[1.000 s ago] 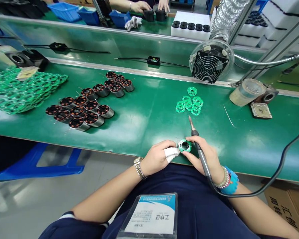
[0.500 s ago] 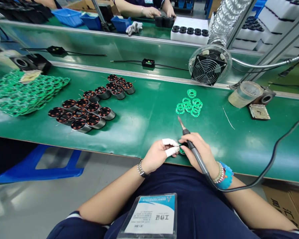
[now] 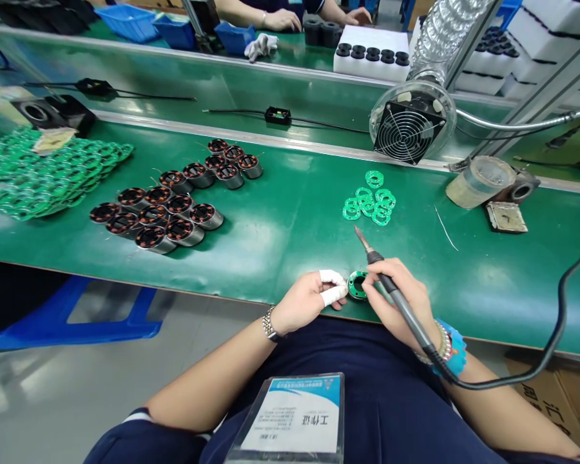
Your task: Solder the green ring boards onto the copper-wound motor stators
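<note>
Ring [image 3: 351, 287] held at the bench [image 3: 280, 254] edge

The left hand [image 3: 310, 299], thumb and forefinger wrapped in white, pinches the ring's left rim. The right hand [image 3: 402, 301] is curled around the iron [image 3: 410, 319], its thumb and forefinger close together at the right rim. The iron's tip points away, toward loose boards [image 3: 381, 213].

The ring board [image 3: 351, 287] is green with pale specks, the soldering iron [image 3: 410, 316] grey and black, the tabletop [image 3: 280, 238] deep green
</note>
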A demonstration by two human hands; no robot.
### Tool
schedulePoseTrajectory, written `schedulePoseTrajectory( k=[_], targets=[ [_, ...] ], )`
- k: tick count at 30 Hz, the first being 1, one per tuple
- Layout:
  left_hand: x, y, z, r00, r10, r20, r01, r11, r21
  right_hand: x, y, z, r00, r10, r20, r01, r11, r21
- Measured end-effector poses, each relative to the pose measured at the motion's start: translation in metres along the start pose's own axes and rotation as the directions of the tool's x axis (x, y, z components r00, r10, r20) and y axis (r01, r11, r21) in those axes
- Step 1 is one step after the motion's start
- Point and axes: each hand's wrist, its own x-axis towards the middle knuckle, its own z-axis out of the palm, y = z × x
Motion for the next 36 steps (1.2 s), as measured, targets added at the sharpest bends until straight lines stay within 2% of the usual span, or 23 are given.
schedulePoseTrajectory(
  k=[5,11,15,22,36],
  targets=[
    [0.001,0.002,-0.002,1.0,-0.013,0.017,0.013,0.999,0.036,-0.01,0.0,-0.017,0.998,0.06,-0.01,-0.059,0.997,0.05],
    [0.002,0.002,-0.002,0.999,-0.03,0.014,0.029,0.998,0.064,-0.018,-0.002,-0.034,0.998,-0.058,0.013,0.056,0.992,0.114],
    [0.002,0.001,-0.002,0.999,-0.037,-0.002,0.037,0.997,0.067,-0.019,-0.007,-0.042,0.998,-0.045,0.044,0.038,0.986,0.161],
    [0.002,0.001,-0.001,0.999,-0.038,-0.013,0.039,0.997,0.074,-0.02,-0.006,-0.042,0.993,-0.041,0.109,0.023,0.986,0.166],
    [0.004,0.001,-0.001,1.0,-0.029,-0.011,0.029,0.996,0.087,-0.019,-0.007,-0.043,0.995,-0.066,0.075,0.054,0.986,0.155]
  ],
)
